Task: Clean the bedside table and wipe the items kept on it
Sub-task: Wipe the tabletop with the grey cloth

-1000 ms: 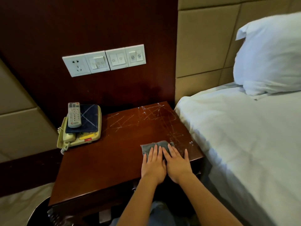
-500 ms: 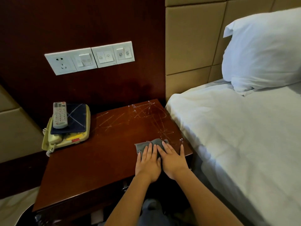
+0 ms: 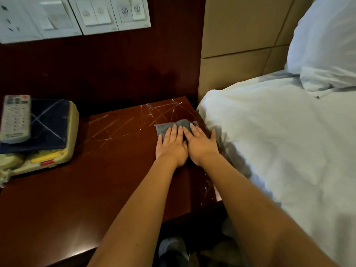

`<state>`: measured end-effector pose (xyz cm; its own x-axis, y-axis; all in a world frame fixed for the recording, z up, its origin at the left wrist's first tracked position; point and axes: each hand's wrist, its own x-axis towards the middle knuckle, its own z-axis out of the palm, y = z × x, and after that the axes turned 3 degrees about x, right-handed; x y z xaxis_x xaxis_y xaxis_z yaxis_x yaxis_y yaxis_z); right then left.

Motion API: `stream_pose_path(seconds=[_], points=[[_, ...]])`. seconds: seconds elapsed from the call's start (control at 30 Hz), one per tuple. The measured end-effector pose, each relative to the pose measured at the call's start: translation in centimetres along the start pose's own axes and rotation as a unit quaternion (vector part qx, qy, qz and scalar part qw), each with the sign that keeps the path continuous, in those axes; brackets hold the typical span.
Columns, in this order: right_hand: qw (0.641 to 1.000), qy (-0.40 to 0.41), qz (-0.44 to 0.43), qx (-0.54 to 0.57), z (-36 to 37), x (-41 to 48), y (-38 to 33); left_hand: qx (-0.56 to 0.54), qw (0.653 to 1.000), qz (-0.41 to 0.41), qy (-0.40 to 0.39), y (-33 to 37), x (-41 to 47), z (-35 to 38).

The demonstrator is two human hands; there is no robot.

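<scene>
A grey cloth [image 3: 174, 125] lies flat on the dark red bedside table [image 3: 81, 189], near its right edge and towards the back. My left hand [image 3: 170, 146] and my right hand [image 3: 201, 144] press side by side on the cloth, fingers stretched forward and together. White scratch-like streaks [image 3: 115, 126] cover the tabletop left of and behind the cloth. At the table's left stands a cream telephone [image 3: 40, 157] with a dark blue pad [image 3: 48, 128] and a grey remote control [image 3: 15, 118] stacked on it.
A bed with a white sheet [image 3: 289, 151] borders the table on the right, with a white pillow [image 3: 327, 45] at its head. White switch and socket plates [image 3: 77, 16] sit on the dark wall panel behind the table. Beige padded panels [image 3: 240, 35] back the bed.
Both hands have pushed the cloth away from me, from the table's front right towards the back corner. The camera has come closer to the table.
</scene>
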<state>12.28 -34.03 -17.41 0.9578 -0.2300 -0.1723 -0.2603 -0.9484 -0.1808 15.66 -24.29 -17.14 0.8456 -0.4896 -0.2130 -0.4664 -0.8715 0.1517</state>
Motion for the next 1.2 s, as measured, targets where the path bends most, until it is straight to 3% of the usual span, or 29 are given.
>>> stream_pose_path(seconds=[0.3,0.9,1.2], points=[[1.000,-0.002,0.007,0.001,-1.3,2.0,0.4,-0.005,1.000,0.009,0.008,-0.1,2.3,-0.8],[0.999,-0.036,0.031,0.017,1.7,-16.9,1.4,0.005,0.997,0.037,-0.068,5.2,-15.1,3.0],[0.998,-0.063,0.021,0.011,0.7,-18.2,1.7,-0.021,0.992,0.065,-0.105,4.9,-16.4,2.5]])
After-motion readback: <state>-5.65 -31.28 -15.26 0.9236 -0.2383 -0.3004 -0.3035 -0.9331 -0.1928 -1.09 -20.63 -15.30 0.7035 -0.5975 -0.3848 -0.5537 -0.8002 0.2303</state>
